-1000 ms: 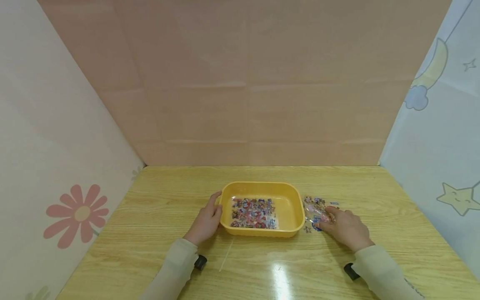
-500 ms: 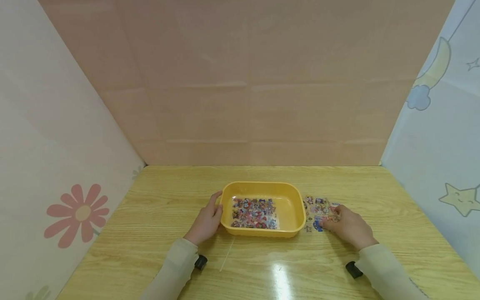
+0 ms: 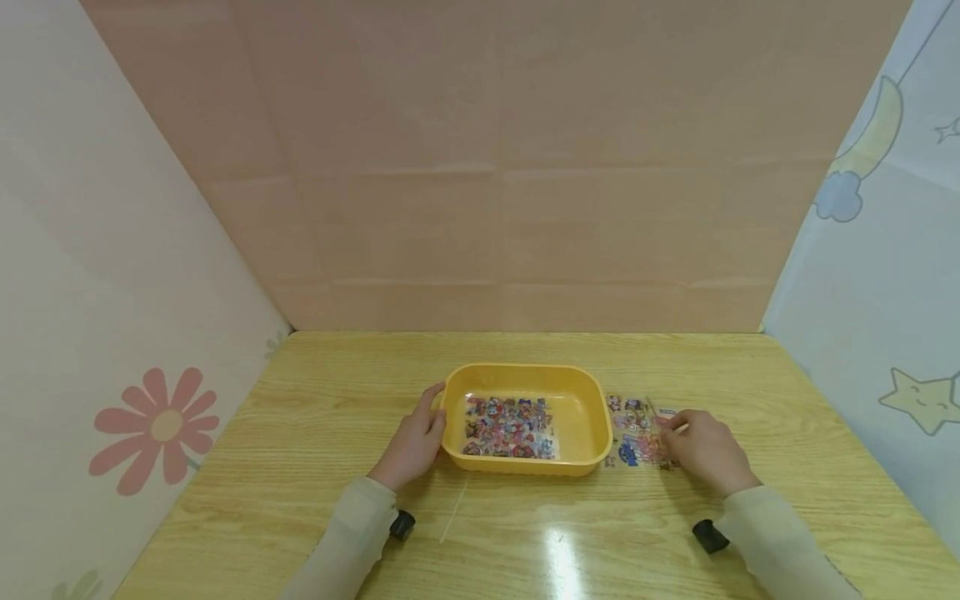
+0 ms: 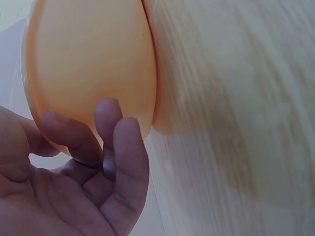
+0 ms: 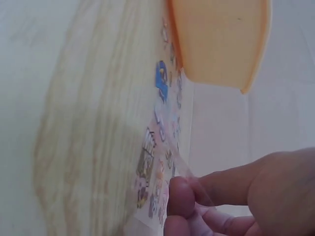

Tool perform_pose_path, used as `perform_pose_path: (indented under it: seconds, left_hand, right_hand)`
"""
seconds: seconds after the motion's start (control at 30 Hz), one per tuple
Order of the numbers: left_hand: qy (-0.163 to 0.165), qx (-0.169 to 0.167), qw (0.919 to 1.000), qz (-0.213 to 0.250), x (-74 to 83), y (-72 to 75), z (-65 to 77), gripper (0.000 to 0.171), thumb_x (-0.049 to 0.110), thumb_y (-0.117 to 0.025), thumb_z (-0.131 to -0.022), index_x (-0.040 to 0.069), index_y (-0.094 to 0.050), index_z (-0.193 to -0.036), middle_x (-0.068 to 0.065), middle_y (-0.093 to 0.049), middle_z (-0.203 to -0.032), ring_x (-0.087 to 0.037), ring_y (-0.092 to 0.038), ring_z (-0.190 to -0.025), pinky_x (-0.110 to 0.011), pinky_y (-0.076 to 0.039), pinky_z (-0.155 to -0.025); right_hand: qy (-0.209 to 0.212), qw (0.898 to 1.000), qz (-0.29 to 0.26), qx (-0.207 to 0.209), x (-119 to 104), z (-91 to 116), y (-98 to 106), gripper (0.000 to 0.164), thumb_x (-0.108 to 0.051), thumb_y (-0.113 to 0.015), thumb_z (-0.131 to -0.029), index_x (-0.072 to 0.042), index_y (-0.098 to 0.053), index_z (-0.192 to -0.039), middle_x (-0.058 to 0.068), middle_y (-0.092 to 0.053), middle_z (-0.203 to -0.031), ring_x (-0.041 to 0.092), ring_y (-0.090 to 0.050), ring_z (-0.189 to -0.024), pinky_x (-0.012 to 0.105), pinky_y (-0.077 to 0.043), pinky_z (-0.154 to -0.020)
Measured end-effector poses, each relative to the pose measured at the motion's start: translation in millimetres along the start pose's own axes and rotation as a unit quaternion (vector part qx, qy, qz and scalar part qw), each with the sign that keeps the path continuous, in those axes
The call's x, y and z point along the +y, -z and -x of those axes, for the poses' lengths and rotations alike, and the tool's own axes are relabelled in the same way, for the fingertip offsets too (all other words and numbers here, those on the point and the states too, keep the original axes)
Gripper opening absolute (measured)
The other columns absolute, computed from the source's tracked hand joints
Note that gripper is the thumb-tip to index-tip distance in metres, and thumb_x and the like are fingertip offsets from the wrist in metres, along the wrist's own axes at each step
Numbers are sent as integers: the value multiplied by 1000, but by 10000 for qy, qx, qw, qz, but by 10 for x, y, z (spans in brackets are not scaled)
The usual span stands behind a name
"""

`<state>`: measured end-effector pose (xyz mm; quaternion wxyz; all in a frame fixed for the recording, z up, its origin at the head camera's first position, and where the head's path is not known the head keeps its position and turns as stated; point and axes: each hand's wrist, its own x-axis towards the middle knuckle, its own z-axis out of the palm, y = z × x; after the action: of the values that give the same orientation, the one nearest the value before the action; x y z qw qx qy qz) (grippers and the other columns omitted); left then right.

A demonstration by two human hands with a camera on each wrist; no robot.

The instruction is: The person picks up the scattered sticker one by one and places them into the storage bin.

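Note:
A yellow plastic basin (image 3: 577,417) stands on the wooden table, with clear sheets of colourful cartoon stickers (image 3: 506,427) lying inside it. My left hand (image 3: 411,442) holds the basin's left end, its fingers at the rim and against the outer wall (image 4: 93,64). To the right of the basin, more clear sticker sheets (image 3: 632,429) lie on the table. My right hand (image 3: 708,450) pinches the right edge of a transparent sticker sheet between thumb and fingers. In the right wrist view, clear film (image 5: 179,157) slants up from the printed stickers (image 5: 161,81) to the fingertips.
The wooden table (image 3: 360,367) extends around the basin. A beige backdrop (image 3: 495,167) rises along its far edge, and pale printed panels stand at both sides, one with a red flower (image 3: 166,427). Black wrist straps (image 3: 710,536) show under both sleeves.
My right hand has drawn back a little to the right, from lying over the sticker sheets to pinching a sheet's edge. The sheets have shifted slightly. My left hand and the basin stay put.

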<state>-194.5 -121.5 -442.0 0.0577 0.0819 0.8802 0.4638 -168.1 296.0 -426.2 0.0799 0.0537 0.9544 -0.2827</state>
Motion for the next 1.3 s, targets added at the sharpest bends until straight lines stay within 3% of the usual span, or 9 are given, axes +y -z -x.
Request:
perform_pose_path:
  seconds: [0.2,0.37,0.67,0.93,1.3]
  left_hand:
    - [-74,7,10000,37,-3,0,4,49,19,-37,-109,13,-26,-157,-3,-55,-68,-15,-50,-50,-30,-44,-50]
    - [-60,-29,10000,53,-12,-1,-1,50,19,-37,-110,14,-25,-158,-3,-55,-68,-15,-49,-50,-30,-44,-49]
    - [-22,-11,10000,46,19,4,6,49,19,-37,-109,15,-26,-157,-3,-55,-68,-15,-49,-51,-30,-44,-50]
    - [-10,-30,10000,18,28,4,14,49,19,-37,-110,14,-26,-157,-3,-55,-68,-15,-49,-51,-29,-44,-50]
    - [-10,-16,10000,-39,29,5,15,49,19,-37,-109,13,-26,-157,-4,-54,-67,-15,-50,-51,-29,-45,-50]
  right_hand:
    - [116,9996,-225,157,19,-14,47,36,-18,-47,-101,10,-61,-117,17,-70,-95,20,-62,-71,38,-49,-60]
    - [19,9988,-469,167,25,-23,107,35,-17,-46,-102,10,-60,-119,13,-70,-87,20,-63,-70,35,-46,-57]
    - [-49,9949,-999,95,8,-20,179,36,-18,-41,-105,10,-56,-122,15,-72,-95,23,-65,-76,36,-50,-61]
    - [-80,9942,-1065,123,16,-35,227,39,-19,-41,-106,12,-53,-127,15,-74,-97,25,-68,-83,38,-52,-67]
    - [-54,9932,-1122,313,10,2,299,43,-24,-41,-107,10,-53,-130,18,-73,-100,29,-65,-86,35,-49,-64]
